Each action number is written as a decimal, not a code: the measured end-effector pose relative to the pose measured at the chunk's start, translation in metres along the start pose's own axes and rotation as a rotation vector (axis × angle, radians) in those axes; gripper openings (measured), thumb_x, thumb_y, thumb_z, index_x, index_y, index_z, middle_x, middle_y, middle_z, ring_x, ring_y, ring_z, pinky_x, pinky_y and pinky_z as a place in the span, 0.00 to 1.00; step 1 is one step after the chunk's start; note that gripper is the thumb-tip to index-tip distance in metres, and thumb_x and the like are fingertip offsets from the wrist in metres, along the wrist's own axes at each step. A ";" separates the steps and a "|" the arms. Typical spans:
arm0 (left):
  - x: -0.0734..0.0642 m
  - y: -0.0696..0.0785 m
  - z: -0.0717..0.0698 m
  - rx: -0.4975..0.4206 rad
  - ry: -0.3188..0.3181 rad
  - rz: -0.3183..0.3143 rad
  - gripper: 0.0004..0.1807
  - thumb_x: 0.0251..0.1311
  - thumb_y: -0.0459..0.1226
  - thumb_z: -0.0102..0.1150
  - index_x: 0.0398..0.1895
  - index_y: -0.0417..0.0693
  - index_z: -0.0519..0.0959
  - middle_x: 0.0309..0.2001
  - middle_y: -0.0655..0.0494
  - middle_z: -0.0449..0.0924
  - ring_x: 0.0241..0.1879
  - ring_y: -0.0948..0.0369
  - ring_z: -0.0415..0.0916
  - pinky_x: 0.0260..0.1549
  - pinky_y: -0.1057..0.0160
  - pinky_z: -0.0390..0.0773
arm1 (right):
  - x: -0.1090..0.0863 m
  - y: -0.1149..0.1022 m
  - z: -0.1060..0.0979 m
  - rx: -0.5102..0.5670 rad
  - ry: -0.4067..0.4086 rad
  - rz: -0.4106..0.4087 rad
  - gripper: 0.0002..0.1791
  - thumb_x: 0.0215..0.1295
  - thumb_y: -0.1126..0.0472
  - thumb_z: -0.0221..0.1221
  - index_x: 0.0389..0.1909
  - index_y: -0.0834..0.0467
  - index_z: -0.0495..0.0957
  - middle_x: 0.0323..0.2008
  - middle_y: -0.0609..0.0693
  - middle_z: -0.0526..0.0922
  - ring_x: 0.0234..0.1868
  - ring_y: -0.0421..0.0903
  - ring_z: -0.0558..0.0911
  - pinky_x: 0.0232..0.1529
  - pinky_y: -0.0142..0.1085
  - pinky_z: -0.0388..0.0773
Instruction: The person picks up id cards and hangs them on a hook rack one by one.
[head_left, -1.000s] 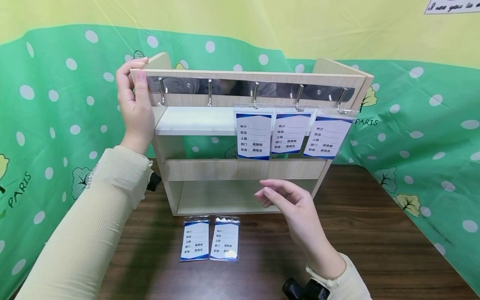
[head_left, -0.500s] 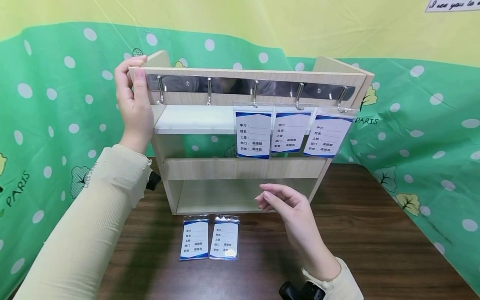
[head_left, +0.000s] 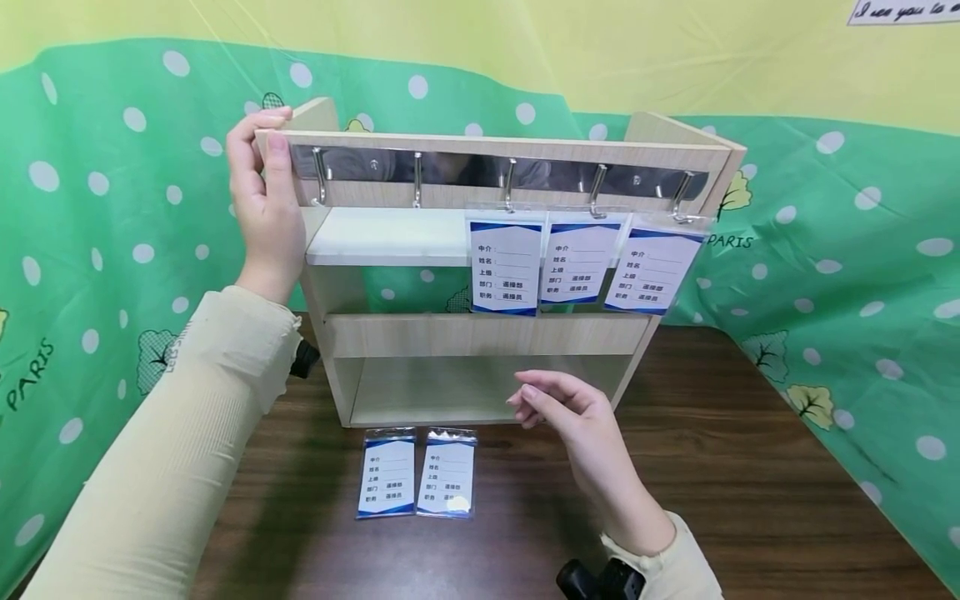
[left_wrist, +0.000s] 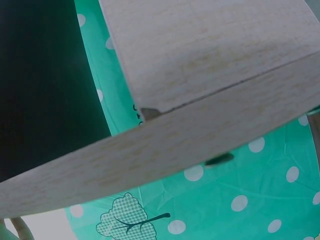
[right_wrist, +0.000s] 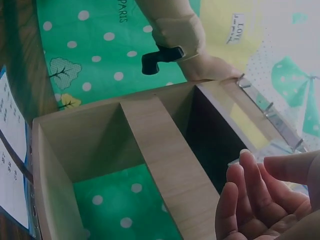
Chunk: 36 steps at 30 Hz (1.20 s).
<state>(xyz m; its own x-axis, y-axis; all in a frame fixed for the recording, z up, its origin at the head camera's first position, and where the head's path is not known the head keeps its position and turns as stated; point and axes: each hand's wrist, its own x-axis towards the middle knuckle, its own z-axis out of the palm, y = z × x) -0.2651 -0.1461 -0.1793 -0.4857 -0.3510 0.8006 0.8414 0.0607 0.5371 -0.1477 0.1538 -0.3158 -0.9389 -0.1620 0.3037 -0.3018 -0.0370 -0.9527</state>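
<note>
My left hand (head_left: 268,204) grips the upper left corner of a pale wooden shelf (head_left: 487,336), thumb on the front board and fingers behind it. A metal hook rail (head_left: 465,173) runs along that board. From its right-hand hooks hang three clear-sleeved ID badges (head_left: 506,268), side by side. Two more badges (head_left: 386,477) lie flat on the table before the shelf. Held in front of the lower compartment, my right hand (head_left: 581,425) has loosely bent fingers with nothing between them, as the right wrist view also shows. In the left wrist view the shelf's side (left_wrist: 165,145) hides the left fingers.
The dark wooden table (head_left: 750,467) extends to the right of the shelf. A green and yellow dotted cloth (head_left: 825,200) hangs behind and at both sides. The two leftmost hooks (head_left: 321,177) carry nothing.
My right hand has dropped slightly, its fingers still loosely bent. The left hand keeps its grip on the shelf corner, and the badges stay where they were.
</note>
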 end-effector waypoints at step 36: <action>0.001 0.002 0.002 -0.004 0.017 -0.009 0.11 0.74 0.32 0.38 0.50 0.48 0.72 0.55 0.57 0.75 0.55 0.60 0.72 0.55 0.67 0.69 | 0.013 0.034 0.003 -0.100 -0.072 0.212 0.16 0.70 0.65 0.57 0.52 0.72 0.77 0.31 0.48 0.85 0.30 0.41 0.83 0.37 0.34 0.82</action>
<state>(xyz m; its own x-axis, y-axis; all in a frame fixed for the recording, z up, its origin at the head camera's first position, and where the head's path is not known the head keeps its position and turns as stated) -0.2643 -0.1440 -0.1770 -0.4895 -0.3678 0.7907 0.8377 0.0537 0.5435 -0.1697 0.1470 -0.3441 -0.9698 -0.2261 0.0914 -0.1170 0.1024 -0.9878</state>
